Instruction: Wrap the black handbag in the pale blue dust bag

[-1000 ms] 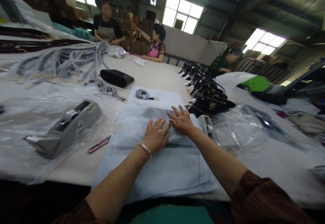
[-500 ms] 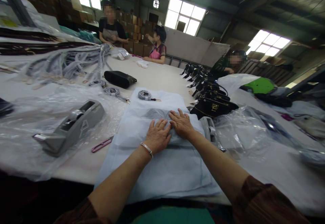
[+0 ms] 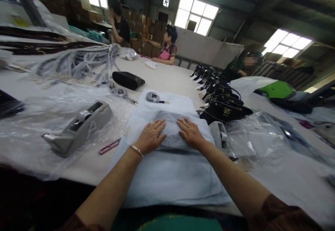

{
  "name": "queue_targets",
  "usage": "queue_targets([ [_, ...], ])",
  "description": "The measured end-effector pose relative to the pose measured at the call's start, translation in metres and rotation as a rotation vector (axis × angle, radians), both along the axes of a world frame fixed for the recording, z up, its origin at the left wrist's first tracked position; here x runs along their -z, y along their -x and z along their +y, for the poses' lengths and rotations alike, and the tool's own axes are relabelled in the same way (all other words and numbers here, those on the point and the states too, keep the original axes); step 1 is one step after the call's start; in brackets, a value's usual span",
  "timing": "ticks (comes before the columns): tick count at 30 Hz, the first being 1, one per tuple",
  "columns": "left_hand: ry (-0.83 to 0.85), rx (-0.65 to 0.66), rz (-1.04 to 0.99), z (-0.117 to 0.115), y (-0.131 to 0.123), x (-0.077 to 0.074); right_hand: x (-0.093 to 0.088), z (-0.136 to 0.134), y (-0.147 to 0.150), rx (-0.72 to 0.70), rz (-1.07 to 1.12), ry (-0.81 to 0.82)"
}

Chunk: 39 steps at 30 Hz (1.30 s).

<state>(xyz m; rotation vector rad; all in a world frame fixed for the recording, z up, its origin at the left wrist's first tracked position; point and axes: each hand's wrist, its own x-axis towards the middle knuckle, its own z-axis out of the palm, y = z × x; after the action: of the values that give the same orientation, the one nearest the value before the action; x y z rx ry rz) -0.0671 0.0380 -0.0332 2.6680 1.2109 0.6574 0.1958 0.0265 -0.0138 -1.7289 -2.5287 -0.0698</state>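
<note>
Pale-blue cloth wrap lies beneath my left grip and right grip, both spread flat, clasping nothing, pressing the bundle. Covering looks done, I judge; tape dispenser, left of them, sits untouched on the worktop.

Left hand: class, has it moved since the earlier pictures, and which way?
Yes. The left hand has slid left across the cloth, toward the pink snips. It no longer touches the right hand.
</note>
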Motion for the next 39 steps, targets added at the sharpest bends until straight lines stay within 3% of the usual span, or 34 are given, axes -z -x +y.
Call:
queue_targets([
  [6, 0.001, 0.024, -0.079, 0.006, 0.006, 0.016, -0.013, -0.007, -0.002, 0.004, 0.099, -0.023],
  [10, -0.023, 0.045, -0.116, 0.012, 0.005, 0.024, -0.039, -0.026, -0.048, 0.145, 0.330, -0.249],
  [12, -0.047, 0.068, -0.145, 0.017, 0.006, 0.029, -0.053, -0.041, -0.086, 0.344, 0.432, -0.339],
  [14, -0.071, 0.090, -0.171, 0.021, 0.005, 0.034, -0.064, -0.060, -0.124, 0.643, 0.503, -0.313],
  [17, -0.096, 0.105, -0.189, 0.026, 0.005, 0.039, -0.067, -0.090, -0.159, 1.078, 0.742, -0.051],
  [19, -0.107, 0.104, -0.192, 0.027, 0.004, 0.040, -0.061, -0.106, -0.165, 1.208, 0.926, 0.113],
  [26, -0.106, 0.105, -0.208, 0.028, 0.005, 0.042, -0.044, -0.124, -0.143, 1.230, 1.167, 0.222],
  [31, -0.109, 0.110, -0.219, 0.028, 0.005, 0.042, -0.055, -0.133, -0.138, 1.174, 1.233, 0.126],
  [35, -0.099, 0.116, -0.213, 0.027, 0.005, 0.040, -0.059, -0.158, -0.132, 1.100, 1.195, -0.026],
  [39, -0.093, 0.122, -0.212, 0.027, 0.005, 0.040, -0.049, -0.182, -0.121, 1.110, 1.265, 0.043],
])
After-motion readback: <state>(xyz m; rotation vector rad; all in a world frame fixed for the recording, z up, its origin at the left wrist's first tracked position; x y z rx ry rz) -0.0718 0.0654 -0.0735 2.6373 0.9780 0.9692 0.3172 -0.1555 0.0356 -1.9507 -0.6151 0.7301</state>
